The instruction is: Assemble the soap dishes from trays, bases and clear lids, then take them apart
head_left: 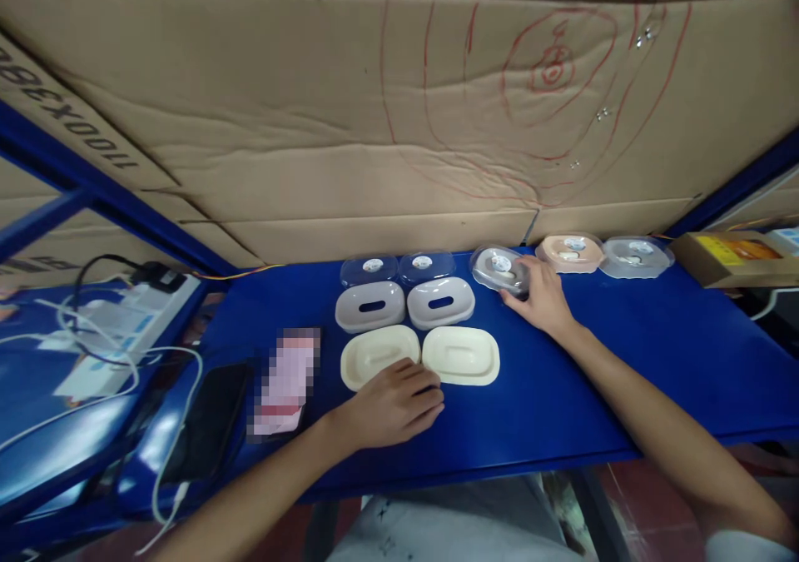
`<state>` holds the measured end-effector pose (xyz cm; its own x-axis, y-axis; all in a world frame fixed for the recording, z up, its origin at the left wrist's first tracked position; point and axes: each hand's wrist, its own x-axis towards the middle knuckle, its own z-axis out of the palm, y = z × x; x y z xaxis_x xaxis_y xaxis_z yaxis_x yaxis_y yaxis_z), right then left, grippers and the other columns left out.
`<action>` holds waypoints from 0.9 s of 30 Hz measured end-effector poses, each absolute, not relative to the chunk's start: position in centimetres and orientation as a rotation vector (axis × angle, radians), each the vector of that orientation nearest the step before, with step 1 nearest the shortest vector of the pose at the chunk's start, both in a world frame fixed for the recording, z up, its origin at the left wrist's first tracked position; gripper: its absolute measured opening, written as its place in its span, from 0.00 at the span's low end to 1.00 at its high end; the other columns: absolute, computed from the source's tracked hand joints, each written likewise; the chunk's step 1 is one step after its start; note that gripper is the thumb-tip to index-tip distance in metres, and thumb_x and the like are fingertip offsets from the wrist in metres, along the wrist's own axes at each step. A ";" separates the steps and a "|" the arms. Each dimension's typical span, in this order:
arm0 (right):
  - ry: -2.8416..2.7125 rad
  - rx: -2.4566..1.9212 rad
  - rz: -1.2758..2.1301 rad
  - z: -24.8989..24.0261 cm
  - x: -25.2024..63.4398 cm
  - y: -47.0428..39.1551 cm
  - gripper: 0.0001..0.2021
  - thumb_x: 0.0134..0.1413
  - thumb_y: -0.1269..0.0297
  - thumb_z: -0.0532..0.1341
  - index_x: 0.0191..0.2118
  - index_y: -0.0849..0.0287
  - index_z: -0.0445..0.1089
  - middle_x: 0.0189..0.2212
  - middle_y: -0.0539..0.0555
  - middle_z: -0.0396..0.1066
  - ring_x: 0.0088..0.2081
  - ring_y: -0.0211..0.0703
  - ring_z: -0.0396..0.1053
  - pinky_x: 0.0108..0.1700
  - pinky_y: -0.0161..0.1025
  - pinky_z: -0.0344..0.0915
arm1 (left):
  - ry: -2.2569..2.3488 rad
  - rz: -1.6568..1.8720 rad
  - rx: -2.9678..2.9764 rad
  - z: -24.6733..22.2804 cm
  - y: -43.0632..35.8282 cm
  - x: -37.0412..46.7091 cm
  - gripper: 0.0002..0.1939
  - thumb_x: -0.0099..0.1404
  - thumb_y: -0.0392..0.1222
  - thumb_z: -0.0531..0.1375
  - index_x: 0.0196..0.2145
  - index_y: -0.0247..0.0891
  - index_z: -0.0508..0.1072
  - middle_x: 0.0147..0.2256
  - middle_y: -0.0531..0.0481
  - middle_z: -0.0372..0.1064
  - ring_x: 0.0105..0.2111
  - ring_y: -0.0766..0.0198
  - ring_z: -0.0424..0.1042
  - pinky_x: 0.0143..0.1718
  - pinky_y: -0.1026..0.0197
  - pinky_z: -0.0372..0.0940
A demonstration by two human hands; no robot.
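My right hand (544, 295) is closed around the right side of a grey soap box with a clear lid (494, 264) and a round sticker, at the back of the blue table. Over the front edge of the left cream oval tray (368, 354) lies my left hand (399, 402). Its fingers curl down beside the right cream tray (462, 354), and the tips are hidden. Behind the trays sit a left grey slotted dish (349, 310) and a right grey slotted dish (430, 316). Further back are two see-through lids with stickers, a left lid (353, 272) and a right lid (442, 264).
To the right stand a peach soap box (555, 250), another clear-lidded box (617, 258) and a cardboard carton (699, 262). At left lie a pixelated phone (287, 383), a black phone (209, 416) and a power strip (118, 337) with cables. A cardboard wall (280, 129) rises behind.
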<state>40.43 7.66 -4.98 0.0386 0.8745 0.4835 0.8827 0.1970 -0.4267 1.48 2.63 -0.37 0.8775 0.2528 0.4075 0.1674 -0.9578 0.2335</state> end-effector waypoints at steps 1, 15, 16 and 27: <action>-1.787 -1.660 -0.016 -5.1 40.6 7.7 0.35 0.60 0.44 0.69 0.67 0.53 0.63 0.66 0.70 0.68 0.69 0.78 0.65 0.68 0.77 0.62 | 0.327 0.659 2.855 -0.3 2.6 1.5 0.08 0.82 0.37 0.59 0.43 0.38 0.77 0.40 0.49 0.79 0.38 0.61 0.79 0.46 0.56 0.71; -1.789 -1.594 0.024 -5.2 41.9 8.5 0.39 0.62 0.32 0.66 0.66 0.54 0.59 0.66 0.71 0.65 0.69 0.72 0.66 0.69 0.71 0.66 | 0.339 0.681 2.942 0.2 2.4 1.4 0.08 0.81 0.37 0.59 0.44 0.39 0.79 0.43 0.47 0.80 0.40 0.59 0.79 0.49 0.55 0.72; -1.787 -1.596 0.019 -5.2 41.8 8.5 0.41 0.60 0.30 0.67 0.65 0.54 0.59 0.67 0.72 0.63 0.70 0.72 0.64 0.70 0.71 0.65 | 0.339 0.692 2.951 0.2 2.3 1.5 0.08 0.81 0.37 0.59 0.46 0.39 0.79 0.45 0.46 0.80 0.43 0.58 0.79 0.51 0.53 0.72; -1.768 -1.612 0.015 -4.9 41.3 7.9 0.38 0.60 0.28 0.66 0.60 0.51 0.59 0.66 0.71 0.64 0.69 0.69 0.67 0.68 0.69 0.69 | 0.486 0.409 3.109 -1.0 2.5 2.4 0.14 0.82 0.43 0.62 0.61 0.41 0.73 0.55 0.43 0.78 0.57 0.51 0.76 0.71 0.41 0.57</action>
<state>41.29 7.94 -4.88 0.0541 0.8666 0.4961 0.8580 0.2138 -0.4670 2.39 2.53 -0.98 0.9198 0.2961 0.2573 0.3042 -0.9526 0.0089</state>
